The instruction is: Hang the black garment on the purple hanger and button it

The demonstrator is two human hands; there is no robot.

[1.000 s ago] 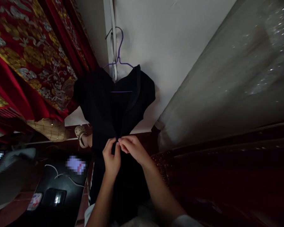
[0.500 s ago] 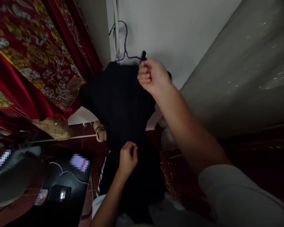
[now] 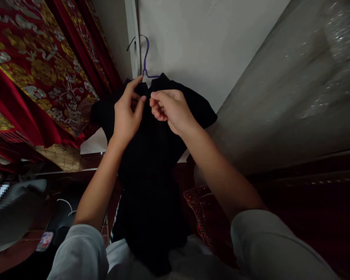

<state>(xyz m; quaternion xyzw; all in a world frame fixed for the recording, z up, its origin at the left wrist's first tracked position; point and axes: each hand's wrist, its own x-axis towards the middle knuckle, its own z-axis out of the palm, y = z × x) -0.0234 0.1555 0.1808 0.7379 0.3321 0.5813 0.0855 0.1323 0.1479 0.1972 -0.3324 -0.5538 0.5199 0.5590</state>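
Note:
A black collared shirt (image 3: 142,147) hangs on a purple hanger (image 3: 146,58), whose hook sits at a white upright by the wall. My left hand (image 3: 126,109) is at the left side of the collar, its index finger stretched up and its thumb apart from it; the other fingers are partly hidden. Close beside it, my right hand (image 3: 172,111) is closed in a pinch on the shirt's front edge, just under the collar opening. Dark cloth hides what lies between the fingertips.
Red curtains with gold and silver embroidery (image 3: 43,66) hang on the left. A large plastic-wrapped panel (image 3: 280,97) leans at the right. At lower left are a dark table with a white cable (image 3: 65,203), a patterned phone-like object (image 3: 45,241) and a grey chair (image 3: 17,221).
My left hand has risen from the shirt's lower front to the collar. My right hand has moved left and down from the shoulder to the collar opening. The collar now stands up at the right.

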